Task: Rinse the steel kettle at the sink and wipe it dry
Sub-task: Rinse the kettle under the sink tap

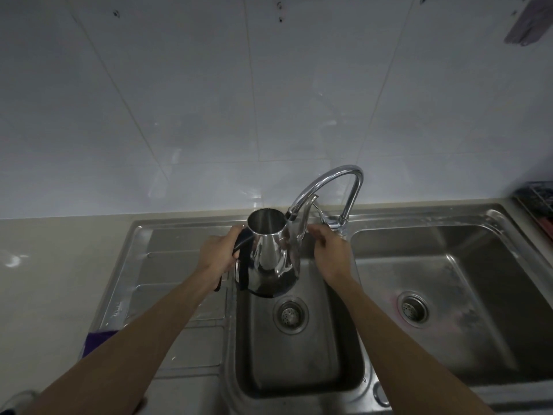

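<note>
The left hand (pixel 217 254) is wrapping its grip tight around the black handle (pixel 243 266) of the shiny steel kettle (pixel 269 256), holding it up over the small middle basin (pixel 299 348) of the steel sink. The kettle is standing upright with its round mouth open, no lid on it. Just right of that grip, the right hand (pixel 327 250) is hanging by the kettle's thin curved spout (pixel 302 223), fingers loosely curled and holding nothing. The curved chrome tap (pixel 341 178) is arching over the spout. A second big basin (pixel 443 295) is sitting further right. A purple cloth (pixel 95 341) is lying on the tabletop (pixel 54 280), down left of the grip.
</note>
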A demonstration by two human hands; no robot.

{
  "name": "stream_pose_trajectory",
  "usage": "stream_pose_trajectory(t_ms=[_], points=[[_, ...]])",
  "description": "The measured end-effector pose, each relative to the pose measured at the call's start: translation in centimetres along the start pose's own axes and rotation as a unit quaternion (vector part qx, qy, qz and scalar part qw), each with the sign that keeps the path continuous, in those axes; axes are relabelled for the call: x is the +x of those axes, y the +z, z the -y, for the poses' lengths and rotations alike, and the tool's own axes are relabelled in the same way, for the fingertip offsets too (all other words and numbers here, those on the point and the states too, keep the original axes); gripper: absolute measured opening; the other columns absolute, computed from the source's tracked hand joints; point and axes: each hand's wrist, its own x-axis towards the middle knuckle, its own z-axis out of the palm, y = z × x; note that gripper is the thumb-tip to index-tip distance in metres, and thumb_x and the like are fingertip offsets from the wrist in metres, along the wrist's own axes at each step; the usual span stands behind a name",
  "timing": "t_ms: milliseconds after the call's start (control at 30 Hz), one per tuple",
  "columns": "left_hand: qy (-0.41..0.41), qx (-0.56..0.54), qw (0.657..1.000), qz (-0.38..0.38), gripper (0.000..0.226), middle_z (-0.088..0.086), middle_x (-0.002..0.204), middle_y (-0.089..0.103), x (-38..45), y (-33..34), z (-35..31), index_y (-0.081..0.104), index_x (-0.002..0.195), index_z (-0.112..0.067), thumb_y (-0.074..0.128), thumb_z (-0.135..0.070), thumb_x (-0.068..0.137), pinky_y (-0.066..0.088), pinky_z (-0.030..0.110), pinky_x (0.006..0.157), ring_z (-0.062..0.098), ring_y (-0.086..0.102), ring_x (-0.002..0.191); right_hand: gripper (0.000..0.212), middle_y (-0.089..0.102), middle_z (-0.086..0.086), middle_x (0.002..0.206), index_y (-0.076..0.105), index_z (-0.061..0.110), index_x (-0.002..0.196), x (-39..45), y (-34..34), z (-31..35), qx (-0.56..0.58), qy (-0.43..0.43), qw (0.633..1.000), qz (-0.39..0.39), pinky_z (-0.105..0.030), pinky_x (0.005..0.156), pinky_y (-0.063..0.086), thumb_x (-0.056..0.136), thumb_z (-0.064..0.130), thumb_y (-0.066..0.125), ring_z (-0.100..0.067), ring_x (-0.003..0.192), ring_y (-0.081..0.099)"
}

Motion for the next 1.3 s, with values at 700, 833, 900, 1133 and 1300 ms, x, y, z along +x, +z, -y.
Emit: stream_pose_trajectory(t_ms=[700, 833, 900, 1133, 1300], points=[[0.019, 0.029, 0.999, -0.019, 0.06, -0.004, 0.034, 0.046, 0.8, 0.6, 0.1, 0.05, 0.037, -0.017, 0.055, -0.057, 0.082, 0.034, 0.027, 0.05, 0.011, 0.041, 0.031, 0.042, 0.07, -0.009, 0.111, 0.064, 0.009, 0.117, -0.1, 0.4, -0.7, 0.0, 0.013, 1.0, -0.006, 0.01, 0.064, 0.034, 0.088, -0.013, 0.043, -0.006, 0.082, 0.058], [0.019, 0.039, 0.999, -0.016, 0.06, -0.004, 0.031, 0.044, 0.9, 0.7, -0.3, 0.049, 0.038, -0.017, 0.054, -0.054, 0.085, 0.032, 0.027, 0.048, 0.008, 0.039, 0.027, 0.045, 0.071, -0.006, 0.111, 0.065, 0.013, 0.117, 0.1, 0.5, -0.9, 0.004, 0.02, 1.0, -0.01, 0.001, 0.075, 0.037, 0.086, -0.012, 0.044, -0.008, 0.093, 0.062], [0.018, 0.046, 0.999, -0.015, 0.06, -0.004, 0.029, 0.044, 0.8, 0.8, -0.4, 0.049, 0.039, -0.017, 0.053, -0.054, 0.086, 0.032, 0.026, 0.047, 0.007, 0.038, 0.025, 0.044, 0.07, -0.005, 0.112, 0.064, 0.013, 0.117, 0.1, 0.6, -1.1, 0.006, 0.024, 1.0, -0.003, 0.001, 0.074, 0.038, 0.087, -0.011, 0.044, -0.005, 0.091, 0.06], [0.017, 0.037, 0.999, -0.017, 0.059, -0.003, 0.028, 0.044, 0.6, 0.9, -0.5, 0.049, 0.042, -0.014, 0.054, -0.05, 0.089, 0.032, 0.025, 0.046, 0.006, 0.04, 0.024, 0.044, 0.07, -0.007, 0.113, 0.066, 0.012, 0.113, 0.4, 1.1, -1.9, 0.016, 0.017, 1.0, -0.006, -0.016, 0.088, 0.043, 0.085, -0.013, 0.044, -0.017, 0.104, 0.065], [0.025, 0.058, 0.998, -0.028, 0.061, -0.005, 0.029, 0.042, 1.1, 1.2, -0.2, 0.051, 0.038, -0.016, 0.055, -0.054, 0.086, 0.034, 0.023, 0.049, 0.009, 0.039, 0.027, 0.043, 0.071, -0.009, 0.108, 0.068, 0.01, 0.11, 0.5, 1.0, -2.0, 0.013, 0.021, 1.0, -0.013, 0.002, 0.08, 0.036, 0.083, -0.014, 0.044, -0.01, 0.095, 0.062]])
